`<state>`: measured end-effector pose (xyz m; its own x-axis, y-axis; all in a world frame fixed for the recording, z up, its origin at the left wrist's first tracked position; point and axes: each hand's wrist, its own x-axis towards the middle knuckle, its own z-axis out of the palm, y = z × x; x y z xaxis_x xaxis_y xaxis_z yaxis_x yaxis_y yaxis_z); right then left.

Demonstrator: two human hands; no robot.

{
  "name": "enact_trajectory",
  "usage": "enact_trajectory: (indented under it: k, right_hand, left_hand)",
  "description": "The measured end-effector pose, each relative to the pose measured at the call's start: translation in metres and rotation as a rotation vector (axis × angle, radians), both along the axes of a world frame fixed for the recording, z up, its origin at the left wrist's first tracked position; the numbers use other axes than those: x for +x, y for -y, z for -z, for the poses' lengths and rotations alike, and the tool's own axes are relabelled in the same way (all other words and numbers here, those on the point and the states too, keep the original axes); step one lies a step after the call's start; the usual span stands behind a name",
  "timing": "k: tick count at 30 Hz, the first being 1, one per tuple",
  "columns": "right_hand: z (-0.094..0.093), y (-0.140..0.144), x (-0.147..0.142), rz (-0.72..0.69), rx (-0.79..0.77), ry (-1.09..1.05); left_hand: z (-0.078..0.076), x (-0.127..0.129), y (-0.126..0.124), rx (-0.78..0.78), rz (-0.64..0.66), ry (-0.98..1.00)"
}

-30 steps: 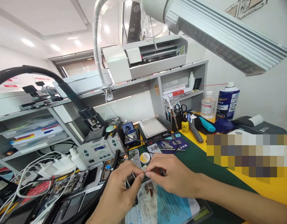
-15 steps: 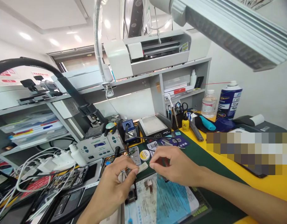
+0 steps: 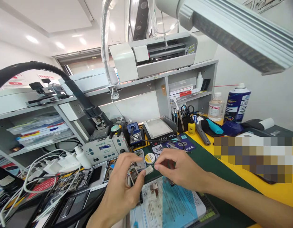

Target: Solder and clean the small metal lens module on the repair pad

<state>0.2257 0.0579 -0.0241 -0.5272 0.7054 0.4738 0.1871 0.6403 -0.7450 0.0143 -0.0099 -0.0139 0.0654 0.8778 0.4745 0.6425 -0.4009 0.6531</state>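
Two hands: both over the green mat, at the near edge of the worktop [image 3: 267, 193].
Held item: small pale strip [image 3: 149, 170], lying between the two hands, just above the printed sheet [image 3: 170, 205].
Left hand [image 3: 125, 186]: thumb and forefinger pinched on the strip's left end; other fingers spread open.
Right hand [image 3: 178, 169]: fingertips closed in a pinch just beside the strip's right end; contact cannot be told.
Change: a second ago the fingertips met in one tight pinch; now they sit apart, with the strip exposed between them. Judged: something pulled or peeled free.
Count nearby: one solder tin [image 3: 150, 157], one yellow bottle [image 3: 191, 127], one spray can [image 3: 239, 102], one clear bottle [image 3: 214, 110].
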Motion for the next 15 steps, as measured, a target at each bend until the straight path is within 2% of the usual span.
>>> enact_trajectory:
  k: [2, 4, 10, 15]
  right_hand:
    - [0.0, 0.001, -0.001, 0.044, -0.013, -0.022]
    - [0.001, 0.002, -0.004, 0.069, -0.023, -0.039]
    - [0.002, 0.01, -0.01, 0.052, -0.023, -0.054]
    - [0.001, 0.014, -0.011, 0.04, 0.017, -0.035]
  left_hand:
    - [0.002, 0.006, 0.002, 0.017, -0.084, 0.077]
    - [0.005, 0.015, 0.004, -0.042, -0.126, 0.166]
    - [0.006, 0.042, 0.006, -0.449, -0.105, 0.584]
    - [0.008, 0.043, 0.001, -0.594, -0.096, 0.891]
